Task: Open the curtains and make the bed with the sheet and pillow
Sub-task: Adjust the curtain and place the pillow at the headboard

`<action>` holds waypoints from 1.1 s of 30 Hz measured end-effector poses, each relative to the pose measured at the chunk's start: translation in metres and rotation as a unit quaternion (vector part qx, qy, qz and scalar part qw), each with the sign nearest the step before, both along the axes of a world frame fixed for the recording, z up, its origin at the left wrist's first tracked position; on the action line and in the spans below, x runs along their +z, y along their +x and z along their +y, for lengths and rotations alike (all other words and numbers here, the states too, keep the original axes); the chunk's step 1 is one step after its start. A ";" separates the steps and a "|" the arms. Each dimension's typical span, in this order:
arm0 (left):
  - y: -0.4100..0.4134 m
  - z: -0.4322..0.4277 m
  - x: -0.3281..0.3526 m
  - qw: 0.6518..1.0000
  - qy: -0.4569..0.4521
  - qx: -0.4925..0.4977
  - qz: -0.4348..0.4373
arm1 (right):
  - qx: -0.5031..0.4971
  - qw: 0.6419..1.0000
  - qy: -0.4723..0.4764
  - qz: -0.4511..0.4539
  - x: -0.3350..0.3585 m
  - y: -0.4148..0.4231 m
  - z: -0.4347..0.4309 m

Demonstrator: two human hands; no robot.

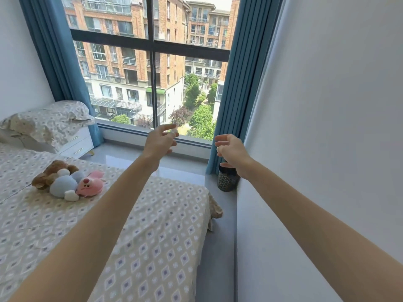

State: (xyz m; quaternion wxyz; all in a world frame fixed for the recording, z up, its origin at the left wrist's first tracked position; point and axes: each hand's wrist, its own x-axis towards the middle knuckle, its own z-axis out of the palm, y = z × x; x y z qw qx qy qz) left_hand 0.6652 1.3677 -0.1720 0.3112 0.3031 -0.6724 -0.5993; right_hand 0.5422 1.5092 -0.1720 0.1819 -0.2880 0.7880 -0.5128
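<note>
Daylight came through the wide window [122,68], with the blue left curtain [58,53] gathered against the wall [19,62]. Below it the patterned pillow [50,119] lay at the far left, and the matching sheet [157,225] lay spread out under a heap of plush toys [69,182]. The left hand [160,141] hung before the glass, fingers loosely spread and seemingly empty, though blurred. The right hand [232,150], loosely curled around nothing, hovered just beside the gathered right curtain [239,83], above a dark bin [227,182].
</note>
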 end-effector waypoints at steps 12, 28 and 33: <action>-0.242 -0.156 0.024 1.000 -0.023 -0.006 -0.005 | 0.028 0.999 -0.032 0.028 0.032 -0.240 -0.152; -0.545 -0.349 0.059 0.998 -0.048 0.046 -0.008 | 0.092 0.993 -0.053 0.050 0.071 -0.560 -0.358; -0.625 -0.406 0.054 0.996 -0.065 0.051 -0.017 | 0.106 0.991 -0.059 0.051 0.066 -0.642 -0.422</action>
